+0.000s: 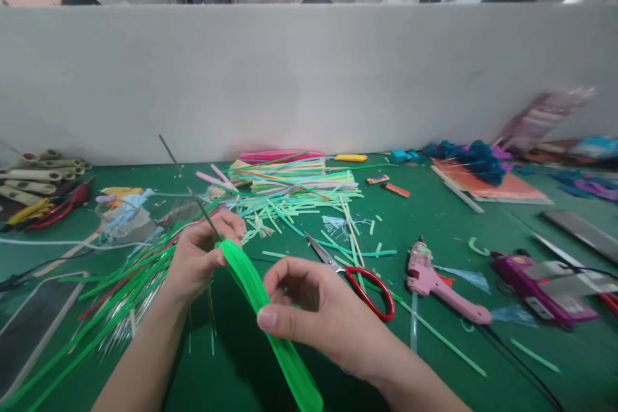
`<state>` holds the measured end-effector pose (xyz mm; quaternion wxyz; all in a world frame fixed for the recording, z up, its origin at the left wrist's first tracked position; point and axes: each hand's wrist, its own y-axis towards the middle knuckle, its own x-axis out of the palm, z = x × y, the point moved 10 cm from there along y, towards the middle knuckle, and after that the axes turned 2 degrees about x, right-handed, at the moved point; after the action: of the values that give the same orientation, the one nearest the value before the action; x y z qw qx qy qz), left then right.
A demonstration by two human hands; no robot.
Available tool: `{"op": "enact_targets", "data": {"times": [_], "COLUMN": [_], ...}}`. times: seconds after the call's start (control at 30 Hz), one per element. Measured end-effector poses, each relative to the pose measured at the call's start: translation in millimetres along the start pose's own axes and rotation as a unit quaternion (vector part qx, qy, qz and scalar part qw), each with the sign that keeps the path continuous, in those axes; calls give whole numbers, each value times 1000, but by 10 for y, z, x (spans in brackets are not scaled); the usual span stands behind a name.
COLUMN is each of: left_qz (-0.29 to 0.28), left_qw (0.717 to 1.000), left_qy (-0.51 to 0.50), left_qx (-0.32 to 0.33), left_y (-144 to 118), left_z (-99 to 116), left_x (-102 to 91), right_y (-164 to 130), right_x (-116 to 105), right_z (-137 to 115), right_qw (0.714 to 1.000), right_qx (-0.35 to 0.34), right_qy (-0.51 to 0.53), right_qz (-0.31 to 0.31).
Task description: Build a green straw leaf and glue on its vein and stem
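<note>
A bright green flat strip (pixel 253 290), perhaps fabric or crepe paper, slants down from my left hand past my right hand toward the bottom edge. My left hand (pixel 197 257) is closed on its upper end, where a thin dark green wire (pixel 206 214) sticks up and to the left. With thumb and fingers, my right hand (pixel 313 315) pinches the strip near its middle. Red-handled scissors (pixel 371 293) lie open just beyond my right hand. A bundle of green strands (pixel 120 290) lies under and beside my left forearm.
A pink glue gun (pixel 444 286) lies to the right, with a purple device (pixel 541 290) beyond it. Cut straw-like pieces (pixel 294 190) cover the middle back. Bamboo tubes (pixel 38 174) and a phone-like slab (pixel 38 328) are at left. A grey partition (pixel 309 84) closes off the back.
</note>
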<state>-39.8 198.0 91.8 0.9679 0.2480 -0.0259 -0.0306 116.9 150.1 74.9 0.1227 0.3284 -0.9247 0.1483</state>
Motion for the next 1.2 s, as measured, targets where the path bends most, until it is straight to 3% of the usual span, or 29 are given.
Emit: {"op": "enact_targets", "data": {"times": [0.57,0.8,0.9,1.0,1.1,1.2], "left_qz": [-49,-15,25,71,94,78], "left_qw": [998,996,992,982,974,973], "left_qy": [43,87,127,172,206,218], "left_qx": [21,9,3,3,13,18], "left_y": [-26,-3,-3,-25,-47,-47], "left_z": [134,172,196,224,256,267], "left_x": [141,121,104,86,89,124], "right_y": [-55,-116,-210,-320,-399,-407], "right_x": [29,-96,-218,-254,-182,-183], "right_z": [-108,-265,-485,-696,-794,-775], "right_qw": [1000,987,947,875,809,792], "right_qx": [-7,-72,-153,-250,-348,-389], "right_qy": [-24,-138,-255,-376,-441,-445], "right_qz": [-1,45,119,175,172,156]}}
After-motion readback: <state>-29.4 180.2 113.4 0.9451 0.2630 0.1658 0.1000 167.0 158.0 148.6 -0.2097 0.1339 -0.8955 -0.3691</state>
